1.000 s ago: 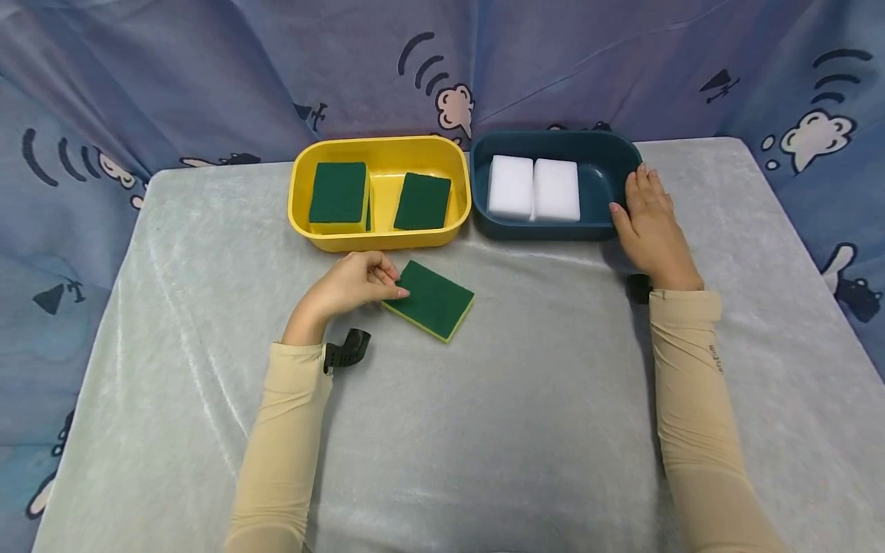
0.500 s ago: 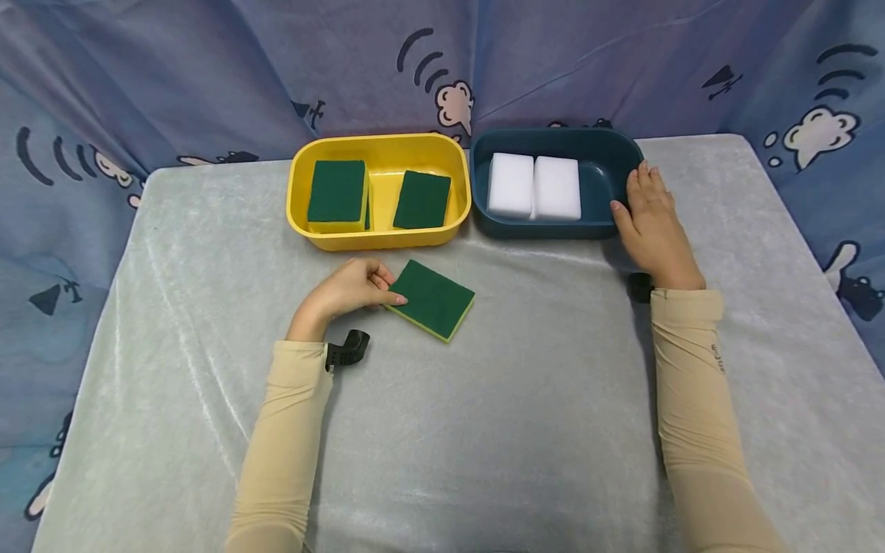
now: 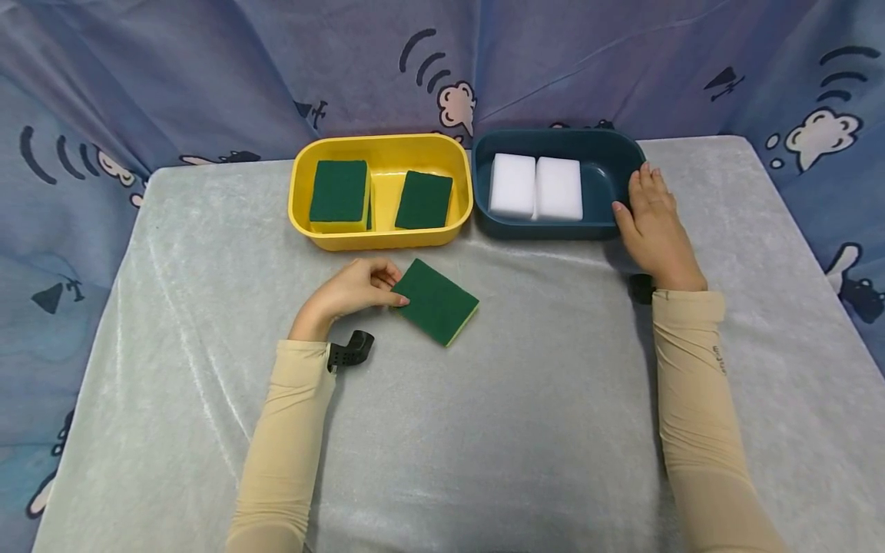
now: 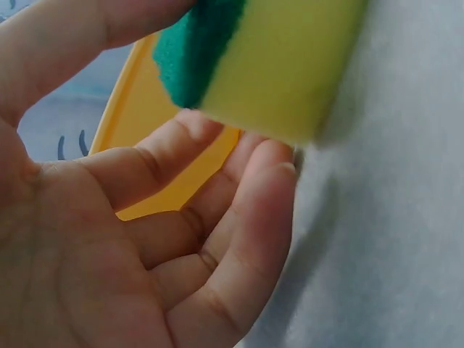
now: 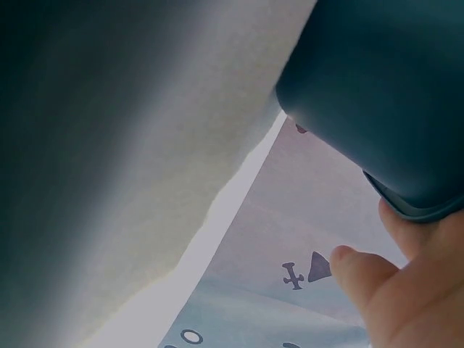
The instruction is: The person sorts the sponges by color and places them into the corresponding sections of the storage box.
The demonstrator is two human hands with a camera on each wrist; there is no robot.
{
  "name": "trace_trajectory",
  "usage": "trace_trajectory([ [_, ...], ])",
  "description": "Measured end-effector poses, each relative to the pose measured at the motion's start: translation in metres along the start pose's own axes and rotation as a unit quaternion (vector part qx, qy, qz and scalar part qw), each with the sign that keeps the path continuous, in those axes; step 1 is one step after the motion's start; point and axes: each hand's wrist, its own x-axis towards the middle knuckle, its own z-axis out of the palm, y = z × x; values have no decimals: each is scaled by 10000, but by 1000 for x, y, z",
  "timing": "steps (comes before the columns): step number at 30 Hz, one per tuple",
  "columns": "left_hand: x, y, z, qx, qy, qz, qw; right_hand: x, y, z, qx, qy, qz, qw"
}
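Note:
My left hand (image 3: 359,292) pinches the left corner of a green-and-yellow scouring sponge (image 3: 437,303), thumb on the green side. In the left wrist view, the sponge (image 4: 275,65) shows its yellow foam edge, and the fingertips meet its near end. Straight fingers of my right hand (image 3: 655,223) rest on the right end of a dark blue bin (image 3: 553,230); the right wrist view shows them at the bin's rim (image 5: 417,210). Two white sponges (image 3: 535,188) stand side by side in that bin. Green-topped sponges (image 3: 339,192) lie in the yellow bin (image 3: 387,240).
Both bins stand side by side at the table's back edge, before a patterned blue curtain (image 3: 387,69). Pale grey cloth covers the table (image 3: 484,445). A black wrist camera (image 3: 351,349) juts from the left sleeve.
The pinched sponge has shifted slightly right and tilted, so less of its yellow front edge shows. My left thumb came down onto its corner. My right hand stays on the blue bin.

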Motion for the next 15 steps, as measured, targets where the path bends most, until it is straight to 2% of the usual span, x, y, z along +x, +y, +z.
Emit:
trace_trajectory([
  [6, 0, 0, 1, -586, -29, 351, 9977, 0, 0, 0, -20, -37, 31, 10000],
  [10, 0, 1, 1, -1107, -16, 318, 9933, 0, 0, 0, -24, -41, 45, 10000],
  [13, 1, 2, 1, -1693, 125, 308, 9850, 0, 0, 0, -24, -37, 51, 10000],
  [15, 1, 3, 1, -2066, 333, 352, 9772, 0, 0, 0, -25, -31, 52, 10000],
])
